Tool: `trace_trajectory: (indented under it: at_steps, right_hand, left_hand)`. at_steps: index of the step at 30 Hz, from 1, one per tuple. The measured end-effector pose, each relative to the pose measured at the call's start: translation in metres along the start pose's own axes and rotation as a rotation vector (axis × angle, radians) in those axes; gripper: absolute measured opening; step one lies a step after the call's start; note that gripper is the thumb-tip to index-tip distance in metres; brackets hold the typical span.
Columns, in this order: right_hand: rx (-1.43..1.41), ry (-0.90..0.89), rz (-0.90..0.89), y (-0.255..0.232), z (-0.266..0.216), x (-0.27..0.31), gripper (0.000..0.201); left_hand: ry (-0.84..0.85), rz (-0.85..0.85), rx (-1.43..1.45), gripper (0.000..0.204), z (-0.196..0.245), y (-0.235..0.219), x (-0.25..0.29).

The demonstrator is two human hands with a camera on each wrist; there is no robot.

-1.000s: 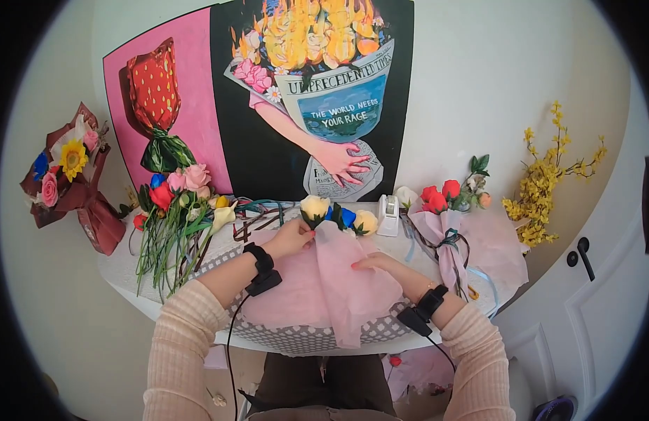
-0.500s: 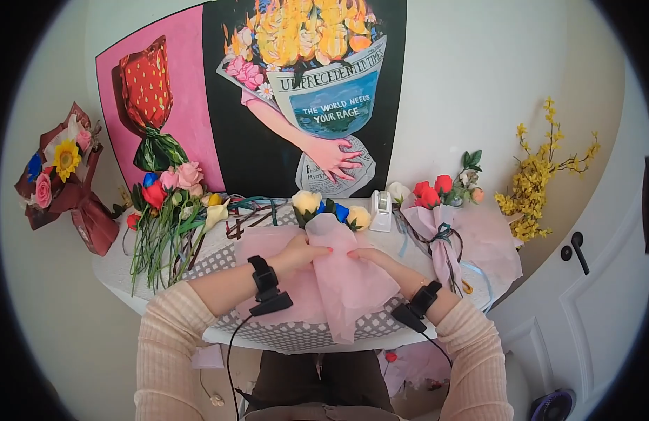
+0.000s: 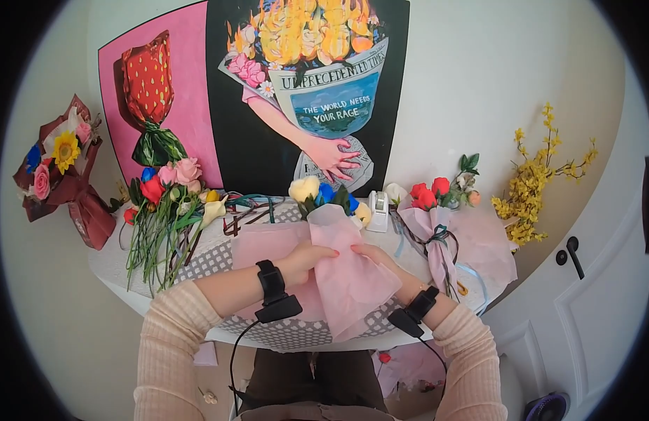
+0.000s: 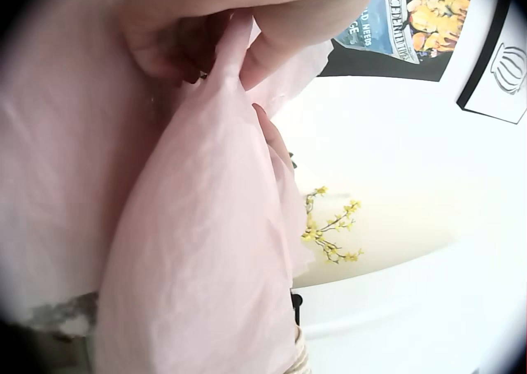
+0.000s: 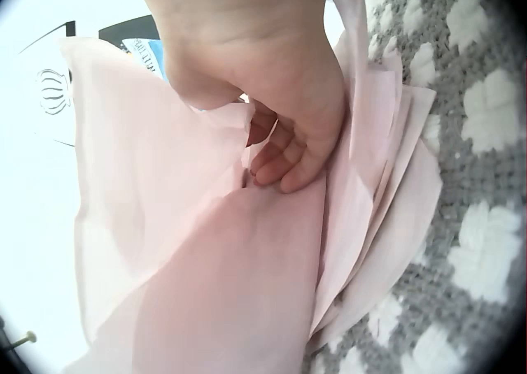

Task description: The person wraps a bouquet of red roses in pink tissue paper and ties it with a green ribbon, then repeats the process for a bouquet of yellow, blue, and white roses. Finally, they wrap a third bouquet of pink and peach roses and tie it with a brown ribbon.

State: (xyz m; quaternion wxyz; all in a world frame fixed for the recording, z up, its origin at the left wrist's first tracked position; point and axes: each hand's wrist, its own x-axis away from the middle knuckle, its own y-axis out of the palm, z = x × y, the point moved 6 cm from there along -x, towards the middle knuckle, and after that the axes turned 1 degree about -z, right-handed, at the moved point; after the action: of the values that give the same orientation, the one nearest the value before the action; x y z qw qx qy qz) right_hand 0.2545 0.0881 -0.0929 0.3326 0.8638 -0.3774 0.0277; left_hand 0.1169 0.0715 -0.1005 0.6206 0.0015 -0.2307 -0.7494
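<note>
Two hands, left hand (image 3: 303, 262) and right hand (image 3: 382, 258), pinch the thin pink wrapping sheet (image 3: 345, 288) below cream and blue flowers (image 3: 304, 188), seemingly at the gathering step, where next move calls for steady fingers.

both arms reaching in over the worktop's (image 3: 135, 281) near edge, black bands on both wrists, left hand (image 3: 302, 261) and right hand (image 3: 375, 255) close together, fingers curled in, thumbs pointing at each other
</note>
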Motion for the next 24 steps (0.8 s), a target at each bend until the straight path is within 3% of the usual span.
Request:
trace_trajectory:
  at_steps: [2, 4, 5, 7, 9, 10, 15, 18, 21, 22, 24]
  right_hand:
    - [0.119, -0.097, 0.015, 0.002, -0.007, -0.001, 0.03]
    - [0.235, -0.199, 0.027, 0.011, -0.019, 0.001, 0.029]
    - [0.255, -0.274, 0.01, 0.021, -0.031, 0.005, 0.027]
    - [0.275, -0.357, -0.011, 0.035, -0.053, 0.007, 0.025]
    - [0.608, -0.437, 0.08, 0.042, -0.076, 0.009, 0.019]
    - [0.609, -0.446, 0.077, 0.05, -0.082, 0.011, 0.019]
    - [0.382, -0.479, -0.093, 0.08, -0.092, -0.01, 0.018]
    - [0.383, -0.612, -0.044, 0.089, -0.098, -0.029, 0.022]
    - [0.454, -0.687, -0.13, 0.101, -0.093, -0.06, 0.024]
    - [0.501, -0.583, -0.147, 0.098, -0.086, -0.073, 0.026]
    - [0.464, -0.562, -0.118, 0.094, -0.078, -0.088, 0.026]
  left_hand:
    - [0.047, 0.002, 0.039, 0.039, 0.006, 0.001, 0.004]
    - [0.227, -0.091, 0.064, 0.043, 0.034, 0.017, 0.022]
    - [0.231, -0.089, 0.058, 0.043, 0.044, 0.022, 0.03]
    - [0.435, -0.012, -0.021, 0.041, 0.074, 0.026, 0.047]
    - [0.506, -0.022, -0.049, 0.04, 0.093, 0.024, 0.055]
    - [0.574, -0.032, -0.07, 0.039, 0.103, 0.022, 0.06]
    - [0.649, 0.026, -0.083, 0.039, 0.128, -0.001, 0.069]
    - [0.674, 0.053, -0.095, 0.039, 0.132, -0.029, 0.056]
    - [0.648, 0.045, -0.07, 0.042, 0.125, -0.05, 0.035]
    - [0.615, 0.032, -0.043, 0.044, 0.118, -0.056, 0.027]
    - [0.629, 0.031, -0.029, 0.045, 0.106, -0.071, 0.013]
